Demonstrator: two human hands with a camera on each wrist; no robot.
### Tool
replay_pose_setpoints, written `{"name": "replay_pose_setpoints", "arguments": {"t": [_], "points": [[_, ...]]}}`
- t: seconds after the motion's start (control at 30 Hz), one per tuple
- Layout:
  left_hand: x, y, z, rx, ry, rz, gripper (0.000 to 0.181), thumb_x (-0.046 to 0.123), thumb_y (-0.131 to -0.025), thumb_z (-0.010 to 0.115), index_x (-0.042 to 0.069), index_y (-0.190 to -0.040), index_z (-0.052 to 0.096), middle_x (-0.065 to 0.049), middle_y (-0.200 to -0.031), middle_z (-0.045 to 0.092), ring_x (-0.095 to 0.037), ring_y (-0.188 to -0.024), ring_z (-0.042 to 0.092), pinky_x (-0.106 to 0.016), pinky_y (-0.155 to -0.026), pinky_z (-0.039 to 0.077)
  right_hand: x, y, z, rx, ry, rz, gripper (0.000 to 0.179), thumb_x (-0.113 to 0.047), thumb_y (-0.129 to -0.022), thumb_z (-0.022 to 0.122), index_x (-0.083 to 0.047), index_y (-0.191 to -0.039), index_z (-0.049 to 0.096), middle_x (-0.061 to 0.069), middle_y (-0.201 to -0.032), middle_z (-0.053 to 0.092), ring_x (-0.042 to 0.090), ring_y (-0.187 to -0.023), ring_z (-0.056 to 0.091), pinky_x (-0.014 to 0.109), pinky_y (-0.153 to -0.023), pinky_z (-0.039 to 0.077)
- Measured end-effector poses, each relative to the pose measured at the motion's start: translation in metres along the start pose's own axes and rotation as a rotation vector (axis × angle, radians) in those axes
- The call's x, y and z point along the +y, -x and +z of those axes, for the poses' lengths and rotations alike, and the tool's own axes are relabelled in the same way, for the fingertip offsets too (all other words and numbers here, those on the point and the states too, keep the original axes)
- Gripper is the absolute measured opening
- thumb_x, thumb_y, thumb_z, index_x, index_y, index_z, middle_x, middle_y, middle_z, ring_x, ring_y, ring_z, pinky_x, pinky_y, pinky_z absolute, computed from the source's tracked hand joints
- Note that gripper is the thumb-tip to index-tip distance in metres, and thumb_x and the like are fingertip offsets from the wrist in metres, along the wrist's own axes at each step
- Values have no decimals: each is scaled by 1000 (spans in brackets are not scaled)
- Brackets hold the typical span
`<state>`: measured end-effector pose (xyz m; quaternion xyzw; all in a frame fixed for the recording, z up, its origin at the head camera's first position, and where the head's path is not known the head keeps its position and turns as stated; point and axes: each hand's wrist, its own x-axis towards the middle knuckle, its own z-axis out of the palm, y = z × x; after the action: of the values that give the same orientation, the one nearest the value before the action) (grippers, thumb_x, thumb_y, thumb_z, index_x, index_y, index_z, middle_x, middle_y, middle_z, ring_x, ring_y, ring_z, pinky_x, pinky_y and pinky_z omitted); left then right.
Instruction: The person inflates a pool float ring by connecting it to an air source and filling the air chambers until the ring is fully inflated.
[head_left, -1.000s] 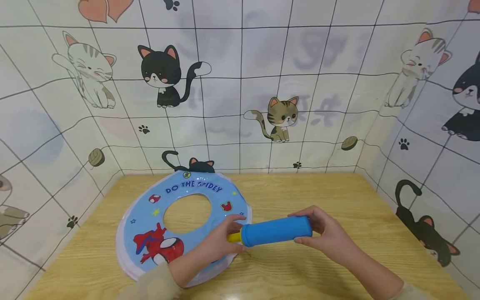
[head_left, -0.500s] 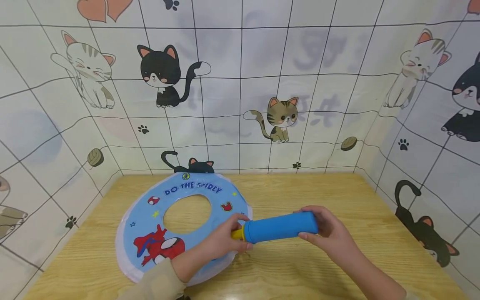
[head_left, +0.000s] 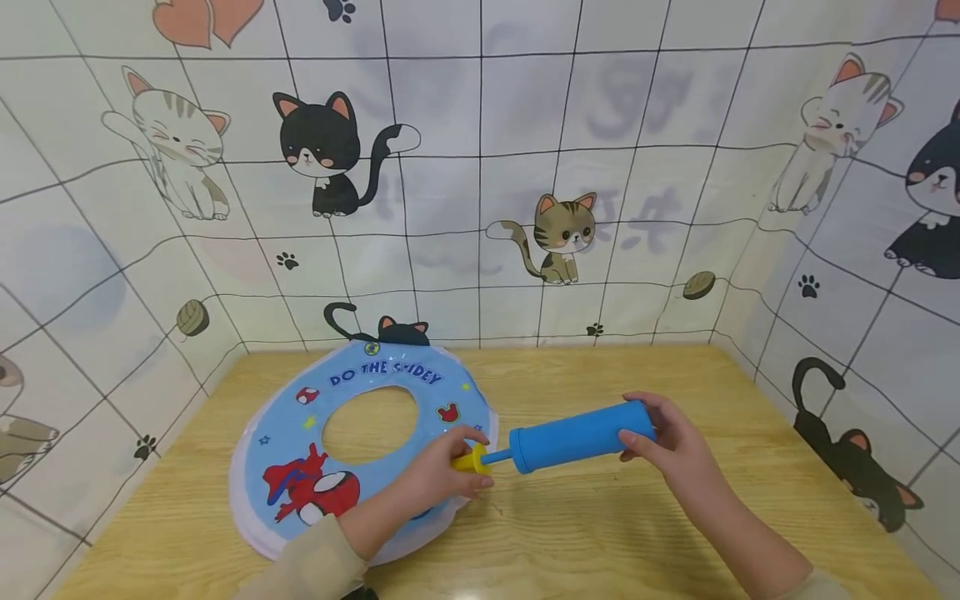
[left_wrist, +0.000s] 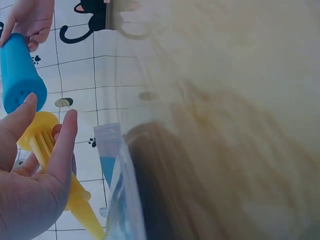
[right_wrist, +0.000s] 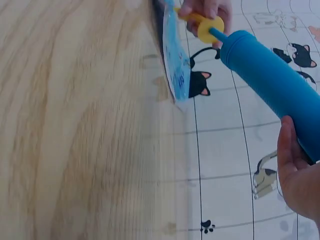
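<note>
My right hand [head_left: 671,446] grips the far end of the blue barrel of a hand air pump [head_left: 581,435], held above the table and slightly raised at its right end. Between barrel and nozzle shows a short length of thin blue rod [head_left: 496,457]. My left hand [head_left: 427,483] holds the pump's yellow nozzle [left_wrist: 42,145] between thumb and fingers. Its tapered tip points down past the fingers, near the ring's edge in the left wrist view. Under the left hand lies a flat light-blue swim ring [head_left: 292,425] with red cartoon figures; whether the nozzle touches it I cannot tell.
The wooden table [head_left: 600,533] extends to the right of the ring and in front of the hands. A white tiled-pattern wall covering [head_left: 442,192] with cartoon cats stands behind and on both sides.
My right hand has moved right and slightly up with the blue barrel, drawing it away from the yellow nozzle, so the blue rod now shows. My left hand still holds the nozzle.
</note>
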<state>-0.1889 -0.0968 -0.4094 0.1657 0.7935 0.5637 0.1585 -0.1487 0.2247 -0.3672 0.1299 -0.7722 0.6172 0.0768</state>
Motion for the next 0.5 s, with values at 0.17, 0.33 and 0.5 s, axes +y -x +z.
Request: {"name": "replay_pose_setpoints", "arguments": {"t": [0.17, 0.33, 0.5], "points": [[-6, 3, -7, 14, -64, -50, 48, 10, -82, 80, 8, -123, 57, -27, -123, 53, -21, -68, 70, -41, -81, 55, 2, 1, -18, -36, 33, -18, 45, -5, -96, 61, -5, -138, 44, -1, -119, 54, 19, -89, 64, 33, -75, 56], [-9, 6, -17, -18, -69, -71, 48, 11, -82, 79, 8, -125, 57, -24, -123, 54, -22, -70, 70, -41, -84, 54, -1, 4, -36, -39, 70, -52, 46, 2, -93, 62, -9, -136, 49, -2, -115, 55, 18, -86, 64, 30, -73, 56], [-10, 10, -24, -49, -48, -79, 50, 10, -83, 79, 5, -126, 54, -17, -109, 60, -24, -71, 70, -36, -78, 56, -3, 6, -56, -75, 17, -130, 50, 13, -90, 59, -7, -135, 50, -5, -120, 58, 15, -89, 64, 27, -72, 55]]}}
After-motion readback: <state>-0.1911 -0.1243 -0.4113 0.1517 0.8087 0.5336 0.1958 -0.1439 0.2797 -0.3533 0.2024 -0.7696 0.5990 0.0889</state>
